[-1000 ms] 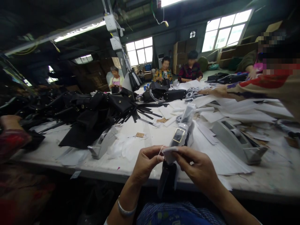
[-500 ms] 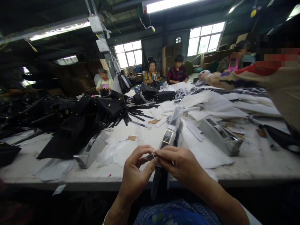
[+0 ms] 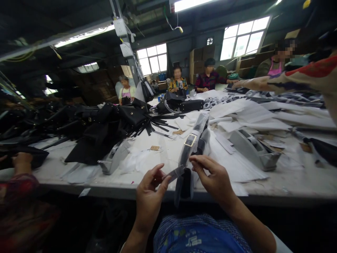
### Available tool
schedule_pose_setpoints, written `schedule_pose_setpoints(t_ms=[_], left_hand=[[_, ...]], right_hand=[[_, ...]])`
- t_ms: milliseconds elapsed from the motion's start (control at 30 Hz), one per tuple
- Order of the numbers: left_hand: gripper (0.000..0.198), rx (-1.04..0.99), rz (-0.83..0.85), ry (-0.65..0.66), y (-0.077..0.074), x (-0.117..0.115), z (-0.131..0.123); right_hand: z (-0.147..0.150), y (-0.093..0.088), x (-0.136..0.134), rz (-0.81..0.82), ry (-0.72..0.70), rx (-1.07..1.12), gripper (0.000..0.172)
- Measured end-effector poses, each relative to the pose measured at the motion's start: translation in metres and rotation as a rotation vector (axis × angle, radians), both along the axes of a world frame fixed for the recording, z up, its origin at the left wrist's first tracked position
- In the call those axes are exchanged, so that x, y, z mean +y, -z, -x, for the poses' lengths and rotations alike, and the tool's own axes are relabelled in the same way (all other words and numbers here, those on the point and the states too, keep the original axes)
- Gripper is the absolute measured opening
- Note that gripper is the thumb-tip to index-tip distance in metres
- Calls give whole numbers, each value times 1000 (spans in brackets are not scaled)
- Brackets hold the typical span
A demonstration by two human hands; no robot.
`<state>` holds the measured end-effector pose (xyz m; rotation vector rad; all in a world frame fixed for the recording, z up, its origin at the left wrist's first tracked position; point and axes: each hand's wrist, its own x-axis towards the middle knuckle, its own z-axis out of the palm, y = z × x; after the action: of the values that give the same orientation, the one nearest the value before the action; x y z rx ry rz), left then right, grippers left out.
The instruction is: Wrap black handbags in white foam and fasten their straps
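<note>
A dark strap point(image 3: 185, 154) in clear wrap, with a gold rectangular buckle point(image 3: 190, 140), lies on the white table and hangs over its front edge. My left hand point(image 3: 152, 191) pinches the end of a short grey strip point(image 3: 176, 173) between thumb and fingers; its other end meets the strap. Just right of the strap, my right hand point(image 3: 214, 179) has its thumb and fingertips pressed together. Whatever sits between those fingertips is too small to make out.
Grey tape dispensers point(image 3: 114, 157) stand left and right point(image 3: 254, 149) of the strap. Black bags point(image 3: 134, 114) pile up at the left, white sheets point(image 3: 246, 114) at the right. Another person's hand point(image 3: 22, 163) is at the far left; an arm point(image 3: 279, 82) reaches in from the right. Several people sit beyond.
My hands have moved apart, and the grey strip now shows between my left hand and the strap. The thin white loop is no longer seen. Another person's hand has appeared at the left.
</note>
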<state>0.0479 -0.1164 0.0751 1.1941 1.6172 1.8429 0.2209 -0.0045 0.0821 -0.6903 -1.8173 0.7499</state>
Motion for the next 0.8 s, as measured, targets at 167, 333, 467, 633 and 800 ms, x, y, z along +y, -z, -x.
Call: schedule_pose_setpoints(t_ms=[167, 333, 467, 633, 800], left_hand=[[38, -60, 99, -34, 29, -23, -9], [54, 574, -157, -97, 11, -49, -30], [83, 870, -264, 123, 5, -50, -39], [48, 1062, -74, 406, 49, -10, -33], [43, 842, -71, 430, 74, -5, -29]], right_hand=[[0, 12, 5, -8, -43, -103, 25], [11, 20, 14, -145, -144, -160, 28], [22, 26, 17, -77, -252, -91, 33], [20, 28, 22, -18, -328, -22, 29], [-1, 30, 19, 26, -292, 29, 24]])
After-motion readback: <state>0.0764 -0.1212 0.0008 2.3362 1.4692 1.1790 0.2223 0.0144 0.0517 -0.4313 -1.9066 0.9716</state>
